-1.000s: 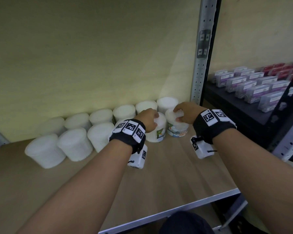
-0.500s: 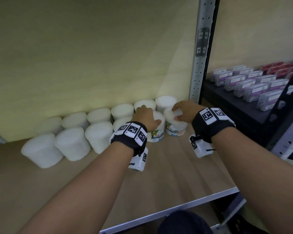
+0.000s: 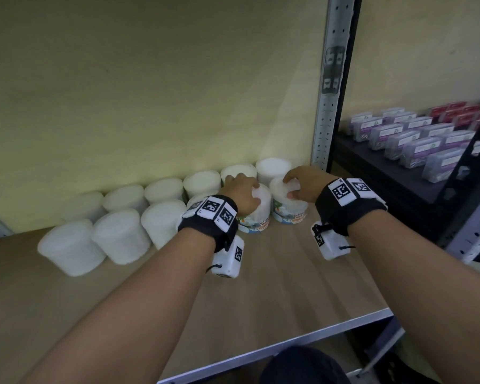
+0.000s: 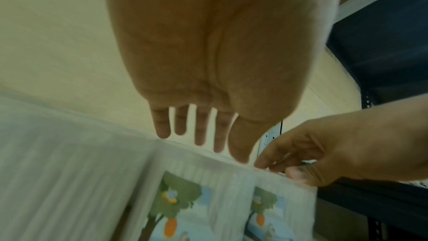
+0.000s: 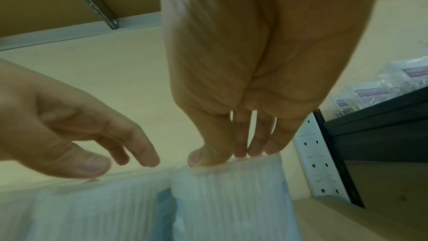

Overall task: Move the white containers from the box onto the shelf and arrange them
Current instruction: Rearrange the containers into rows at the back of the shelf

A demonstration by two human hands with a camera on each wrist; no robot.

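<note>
Both hands have eased slightly farther back along the shelf (image 3: 275, 286) since a second ago, taking two labelled containers with them toward the rear row. The left hand (image 3: 240, 194) sits on top of the left labelled container (image 3: 257, 217), fingers (image 4: 162, 125) draped over its lid, the thumb at the near rim; whether they grip or only press cannot be told. The right hand (image 3: 306, 182) holds the right labelled container (image 3: 288, 206) from above, fingertips (image 5: 254, 150) and thumb curled onto its lid edge. The two tubs stand side by side, touching, at the right end of the near row. Plain white containers (image 3: 119, 236) fill two rows to the left along the back panel. Purple-labelled boxes (image 3: 416, 145) line a dark shelf far right.
</note>
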